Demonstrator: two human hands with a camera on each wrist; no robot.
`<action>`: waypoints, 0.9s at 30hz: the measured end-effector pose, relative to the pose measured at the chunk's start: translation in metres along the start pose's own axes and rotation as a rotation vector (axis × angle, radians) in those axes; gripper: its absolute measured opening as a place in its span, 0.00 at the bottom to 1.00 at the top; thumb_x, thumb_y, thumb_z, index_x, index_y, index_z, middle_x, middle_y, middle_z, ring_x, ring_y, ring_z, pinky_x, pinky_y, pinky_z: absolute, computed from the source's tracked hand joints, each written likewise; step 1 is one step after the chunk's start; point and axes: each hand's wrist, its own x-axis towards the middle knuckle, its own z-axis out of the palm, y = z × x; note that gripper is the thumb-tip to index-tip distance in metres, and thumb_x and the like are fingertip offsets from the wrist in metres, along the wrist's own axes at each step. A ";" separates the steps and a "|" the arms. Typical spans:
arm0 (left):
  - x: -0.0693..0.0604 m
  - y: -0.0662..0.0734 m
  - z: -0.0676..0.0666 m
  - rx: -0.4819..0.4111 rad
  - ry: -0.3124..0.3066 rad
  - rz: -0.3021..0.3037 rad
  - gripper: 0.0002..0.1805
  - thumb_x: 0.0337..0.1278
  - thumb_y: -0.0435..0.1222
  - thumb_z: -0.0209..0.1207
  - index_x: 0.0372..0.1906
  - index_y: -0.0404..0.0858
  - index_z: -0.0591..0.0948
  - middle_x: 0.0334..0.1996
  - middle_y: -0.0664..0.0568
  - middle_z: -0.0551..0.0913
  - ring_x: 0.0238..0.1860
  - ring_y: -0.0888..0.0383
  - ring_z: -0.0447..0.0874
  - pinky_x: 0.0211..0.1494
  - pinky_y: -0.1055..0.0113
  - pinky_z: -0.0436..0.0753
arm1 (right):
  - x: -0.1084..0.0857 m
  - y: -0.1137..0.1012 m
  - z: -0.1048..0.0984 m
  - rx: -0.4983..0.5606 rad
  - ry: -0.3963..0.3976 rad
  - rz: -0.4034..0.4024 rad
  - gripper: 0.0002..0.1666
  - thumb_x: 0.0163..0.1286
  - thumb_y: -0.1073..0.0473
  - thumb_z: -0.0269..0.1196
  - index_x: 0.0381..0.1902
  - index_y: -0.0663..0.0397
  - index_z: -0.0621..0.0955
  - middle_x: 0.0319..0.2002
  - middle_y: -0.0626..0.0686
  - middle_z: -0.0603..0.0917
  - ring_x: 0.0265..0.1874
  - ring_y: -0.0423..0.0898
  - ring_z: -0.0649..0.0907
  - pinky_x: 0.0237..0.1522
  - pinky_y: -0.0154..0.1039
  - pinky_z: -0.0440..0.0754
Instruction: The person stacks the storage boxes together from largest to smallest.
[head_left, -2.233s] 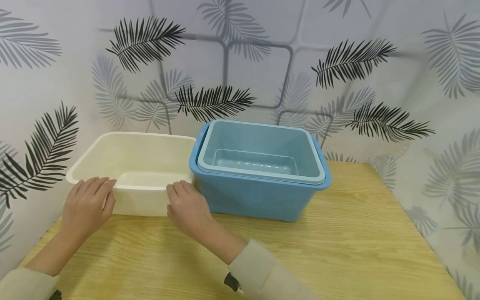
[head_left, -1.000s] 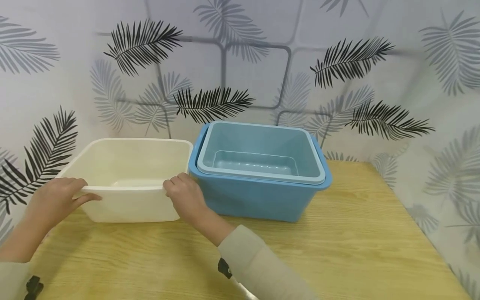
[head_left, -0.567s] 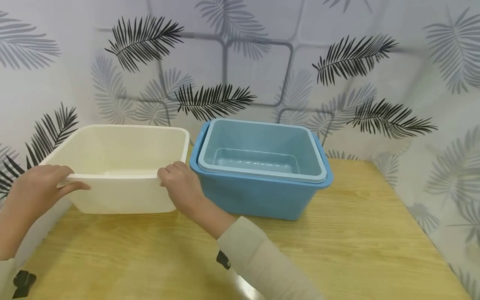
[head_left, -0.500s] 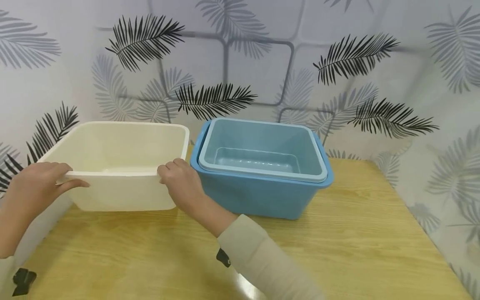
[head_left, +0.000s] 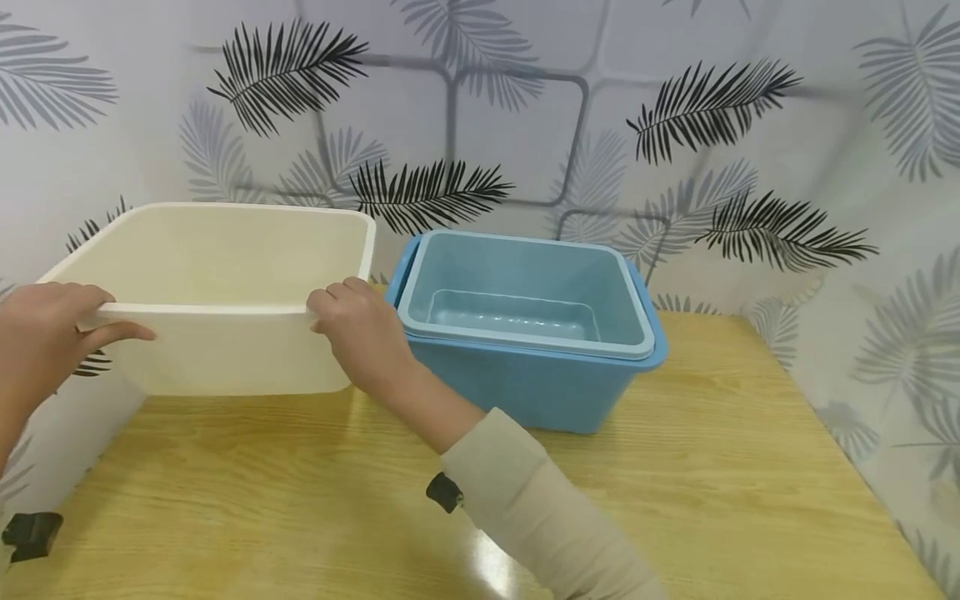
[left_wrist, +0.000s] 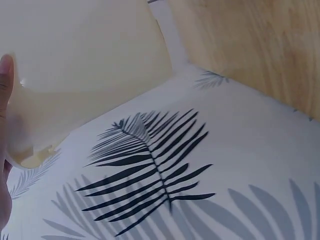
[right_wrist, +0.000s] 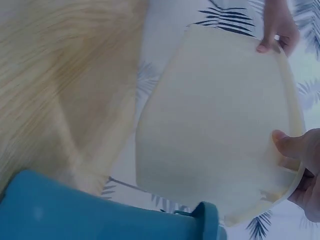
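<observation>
A cream plastic storage bin (head_left: 225, 350) hangs above the left side of the table, its open top facing up. My left hand (head_left: 48, 329) grips the near rim at its left end, thumb on the outside wall. Near the rim's right end my right hand (head_left: 360, 333) holds on, fingers curled over the edge. The right wrist view shows both hands on the rim of the cream bin (right_wrist: 215, 120). Right of it a light blue bin (head_left: 525, 287) sits nested inside a larger blue bin (head_left: 517, 383) on the table.
The wooden table (head_left: 712, 483) stretches to the right and toward me. Behind it and along both sides stands a pale wall covering (head_left: 510, 125) with a leaf pattern, close behind the bins.
My hands, first resting on the near rim, have taken hold of it. The cream bin has risen off the table and shifted left, away from the blue bins, which stay put.
</observation>
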 end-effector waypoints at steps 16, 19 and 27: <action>0.052 0.008 -0.029 0.046 0.083 0.003 0.47 0.52 0.68 0.34 0.25 0.24 0.75 0.20 0.27 0.78 0.18 0.35 0.76 0.24 0.48 0.74 | 0.025 0.024 -0.049 0.129 0.049 0.092 0.08 0.56 0.58 0.67 0.34 0.51 0.81 0.29 0.46 0.83 0.34 0.42 0.79 0.34 0.25 0.77; 0.059 0.012 -0.032 0.053 0.088 -0.012 0.47 0.51 0.68 0.35 0.24 0.24 0.75 0.20 0.27 0.78 0.17 0.36 0.76 0.24 0.49 0.73 | 0.027 0.029 -0.055 0.137 0.064 0.081 0.08 0.56 0.59 0.67 0.34 0.53 0.81 0.29 0.47 0.83 0.33 0.43 0.79 0.36 0.26 0.77; 0.077 0.030 -0.042 0.025 0.121 -0.039 0.47 0.45 0.71 0.35 0.22 0.27 0.75 0.17 0.32 0.78 0.13 0.42 0.71 0.18 0.60 0.62 | 0.029 0.041 -0.072 0.152 0.027 0.078 0.09 0.57 0.59 0.66 0.36 0.55 0.81 0.32 0.49 0.84 0.35 0.44 0.79 0.41 0.28 0.78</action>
